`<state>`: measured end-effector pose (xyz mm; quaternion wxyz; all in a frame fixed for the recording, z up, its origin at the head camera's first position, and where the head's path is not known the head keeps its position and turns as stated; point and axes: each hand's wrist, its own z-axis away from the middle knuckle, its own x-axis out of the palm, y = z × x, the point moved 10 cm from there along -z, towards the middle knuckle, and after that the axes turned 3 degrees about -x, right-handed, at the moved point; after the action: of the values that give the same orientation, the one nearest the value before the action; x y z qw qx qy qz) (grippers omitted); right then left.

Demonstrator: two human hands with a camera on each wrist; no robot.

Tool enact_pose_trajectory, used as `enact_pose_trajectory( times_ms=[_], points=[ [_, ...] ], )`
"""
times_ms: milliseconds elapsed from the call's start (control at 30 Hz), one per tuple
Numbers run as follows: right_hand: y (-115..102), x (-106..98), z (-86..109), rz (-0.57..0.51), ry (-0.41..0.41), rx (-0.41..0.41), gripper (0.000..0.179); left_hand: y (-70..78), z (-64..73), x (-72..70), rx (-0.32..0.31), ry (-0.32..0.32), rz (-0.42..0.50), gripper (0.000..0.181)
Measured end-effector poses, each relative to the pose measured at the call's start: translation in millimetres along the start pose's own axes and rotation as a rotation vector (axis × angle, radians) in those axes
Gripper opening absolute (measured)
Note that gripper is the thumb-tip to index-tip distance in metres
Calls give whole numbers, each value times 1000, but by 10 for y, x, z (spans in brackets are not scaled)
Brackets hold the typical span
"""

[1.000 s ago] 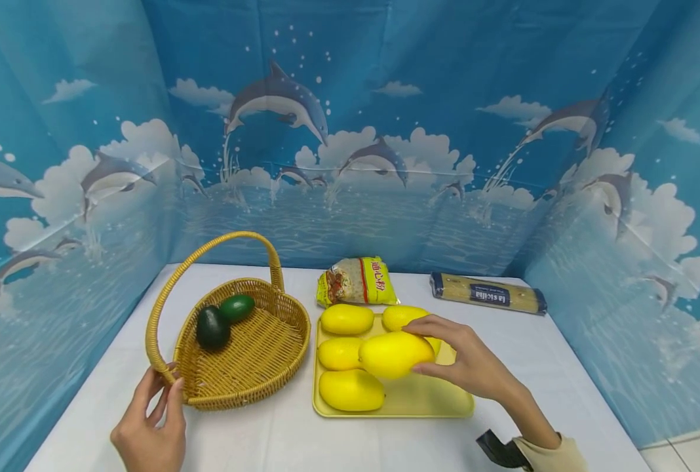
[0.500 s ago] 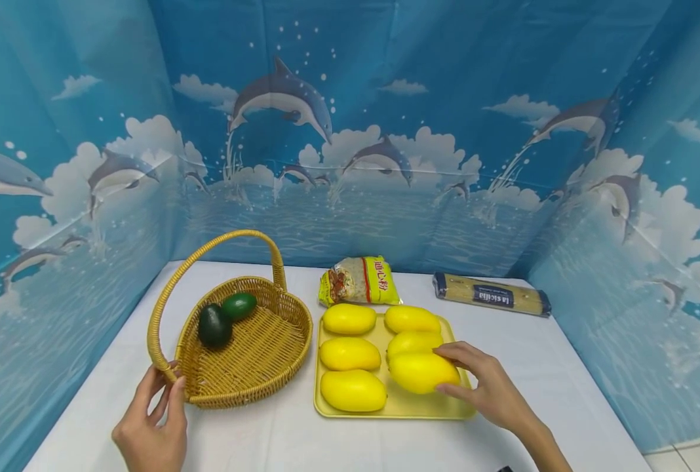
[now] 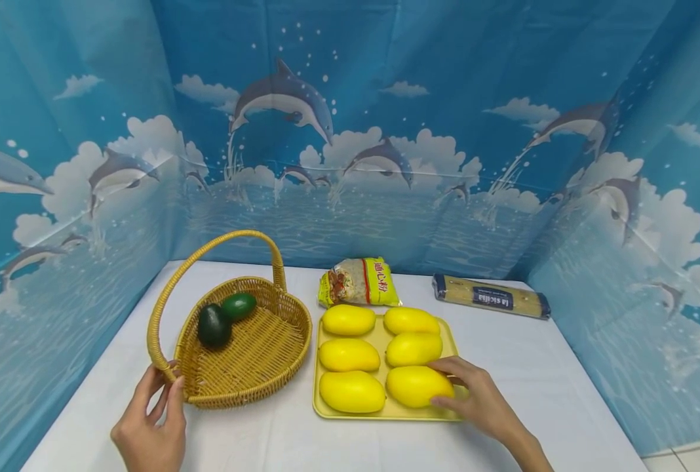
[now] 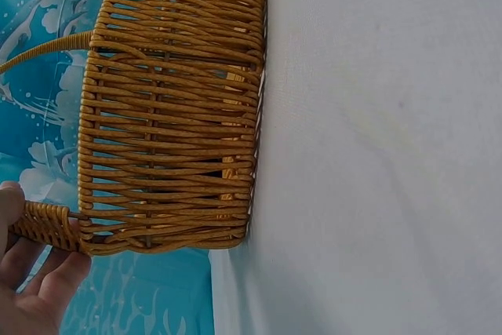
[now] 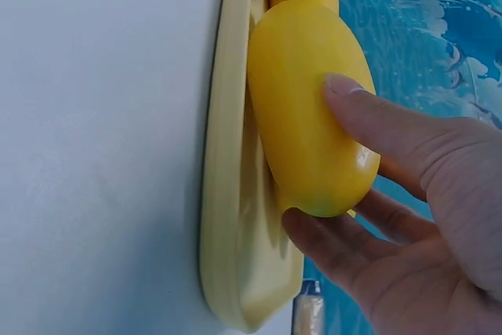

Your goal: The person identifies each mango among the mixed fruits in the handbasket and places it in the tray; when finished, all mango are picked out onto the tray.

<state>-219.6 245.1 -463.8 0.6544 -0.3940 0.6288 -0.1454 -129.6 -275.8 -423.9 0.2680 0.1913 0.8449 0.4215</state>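
Observation:
My left hand (image 3: 152, 426) pinches the base of the handle (image 3: 156, 328) of a brown wicker basket (image 3: 250, 354). The left wrist view shows those fingers round the handle, beside the woven wall. Two dark green avocados (image 3: 214, 326) lie inside the basket. On a pale yellow tray (image 3: 381, 334) sit several yellow mangoes in two columns. My right hand (image 3: 482, 400) holds the front right mango (image 3: 419, 386), which is down at the tray. In the right wrist view the thumb lies on top of this mango (image 5: 310, 107), and the fingers curl under its near end.
Behind the tray lies a yellow bag of dry food (image 3: 358, 282). A long pack of spaghetti (image 3: 491, 296) lies at the back right. A white cloth (image 3: 279, 439) covers the table, and a blue dolphin-print curtain (image 3: 350, 223) encloses three sides.
My right hand has carried the mango right and toward me, then lowered it to the tray's front right spot. The left hand keeps its grip on the basket handle.

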Motion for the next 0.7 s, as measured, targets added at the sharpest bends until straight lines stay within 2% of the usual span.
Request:
enact_pose_trajectory(
  times_ms=[300,700],
  points=[
    [21,38,19,16,10,-17,56,15,-5,11,11,-4,1,48],
    [39,23,-7,30,-13,8,61,14,-10,-9,24,5,13,46]
  ],
)
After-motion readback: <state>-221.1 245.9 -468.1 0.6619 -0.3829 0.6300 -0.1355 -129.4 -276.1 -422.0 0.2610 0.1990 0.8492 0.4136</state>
